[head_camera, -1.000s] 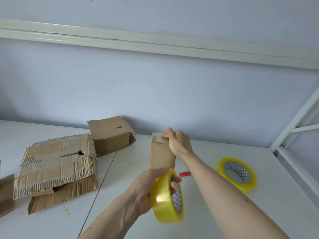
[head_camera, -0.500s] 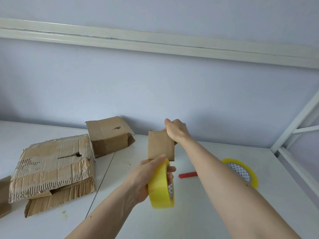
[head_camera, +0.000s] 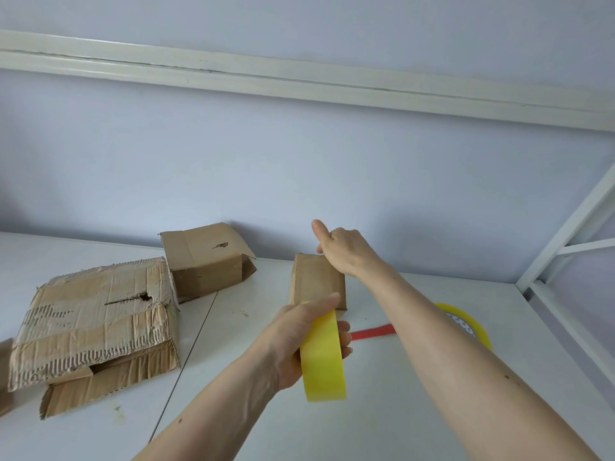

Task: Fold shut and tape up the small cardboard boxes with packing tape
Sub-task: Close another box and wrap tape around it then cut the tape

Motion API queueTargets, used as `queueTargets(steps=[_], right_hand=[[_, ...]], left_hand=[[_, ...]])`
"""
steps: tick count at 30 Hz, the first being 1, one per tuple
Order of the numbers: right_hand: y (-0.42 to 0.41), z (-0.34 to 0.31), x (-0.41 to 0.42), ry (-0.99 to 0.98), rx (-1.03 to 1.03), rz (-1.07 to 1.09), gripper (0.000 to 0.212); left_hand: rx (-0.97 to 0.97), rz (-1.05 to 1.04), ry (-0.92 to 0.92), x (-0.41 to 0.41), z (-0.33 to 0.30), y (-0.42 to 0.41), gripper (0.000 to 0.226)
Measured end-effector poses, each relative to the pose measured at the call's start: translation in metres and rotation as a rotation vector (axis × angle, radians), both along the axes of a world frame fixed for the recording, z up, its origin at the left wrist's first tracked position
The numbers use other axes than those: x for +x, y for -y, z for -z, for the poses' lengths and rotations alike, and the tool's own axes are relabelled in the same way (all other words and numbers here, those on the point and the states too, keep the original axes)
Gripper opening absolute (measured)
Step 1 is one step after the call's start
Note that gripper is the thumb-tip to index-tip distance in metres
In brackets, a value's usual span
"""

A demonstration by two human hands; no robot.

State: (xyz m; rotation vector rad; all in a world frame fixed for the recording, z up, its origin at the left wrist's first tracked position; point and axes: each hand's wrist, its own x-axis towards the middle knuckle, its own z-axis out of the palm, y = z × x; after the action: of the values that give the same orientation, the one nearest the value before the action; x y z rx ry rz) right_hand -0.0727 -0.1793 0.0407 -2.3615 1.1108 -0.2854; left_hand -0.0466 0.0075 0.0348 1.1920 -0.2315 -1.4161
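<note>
The left hand point(head_camera: 293, 341) grips the tape roll point(head_camera: 322, 357), fingers curled through its core. The box point(head_camera: 316, 284) stands just beyond them, its far top under the right hand point(head_camera: 346, 251); that hand's grip is hidden. Pulling tape could tip the box.

No legible text in view.

The cardboard boxes at left point(head_camera: 96, 314) and centre point(head_camera: 317, 284) show bare, torn brown faces with no readable print. The yellow tape roll point(head_camera: 322, 357) in the lower middle is unmarked, and the second roll's core point(head_camera: 461, 326) at right carries only a dark pattern, too small to read.
</note>
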Motion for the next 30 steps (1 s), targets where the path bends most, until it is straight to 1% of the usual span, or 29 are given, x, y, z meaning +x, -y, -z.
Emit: queueTargets(steps=[3,5,7,10,16,18,21,25,27,30], right_hand=[[-0.011,-0.008,-0.002,-0.116,0.065,-0.046,0.083],[-0.02,-0.002,0.002,-0.192,0.057,-0.09,0.078],[-0.025,0.007,0.005,-0.217,0.033,-0.089,0.073],[-0.023,0.013,0.01,-0.224,-0.004,-0.066,0.073],[-0.018,0.023,0.016,-0.212,-0.157,-0.026,0.071],[-0.016,0.024,0.019,-0.211,-0.165,-0.01,0.07],[-0.011,0.026,0.024,-0.184,-0.136,0.002,0.065],[-0.007,0.031,0.032,-0.137,-0.095,0.02,0.058],[-0.007,0.032,0.034,-0.127,-0.163,0.018,0.054],[-0.008,0.035,0.033,-0.046,-0.419,0.006,0.044]], left_hand=[[-0.004,0.004,0.038,-0.001,0.001,0.002,0.043],[-0.004,0.002,0.064,-0.004,0.002,0.003,0.043],[0.008,0.002,0.084,-0.007,0.005,0.004,0.044],[0.062,0.0,0.122,-0.008,0.012,0.004,0.042],[0.124,-0.013,0.164,-0.003,0.025,0.01,0.043],[0.131,-0.044,0.201,-0.003,0.029,0.013,0.049],[0.11,-0.152,0.252,-0.005,0.03,0.018,0.058],[0.053,-0.224,0.303,-0.007,0.032,0.022,0.061],[0.036,-0.249,0.324,-0.007,0.034,0.023,0.06],[0.024,-0.256,0.316,-0.008,0.035,0.024,0.057]])
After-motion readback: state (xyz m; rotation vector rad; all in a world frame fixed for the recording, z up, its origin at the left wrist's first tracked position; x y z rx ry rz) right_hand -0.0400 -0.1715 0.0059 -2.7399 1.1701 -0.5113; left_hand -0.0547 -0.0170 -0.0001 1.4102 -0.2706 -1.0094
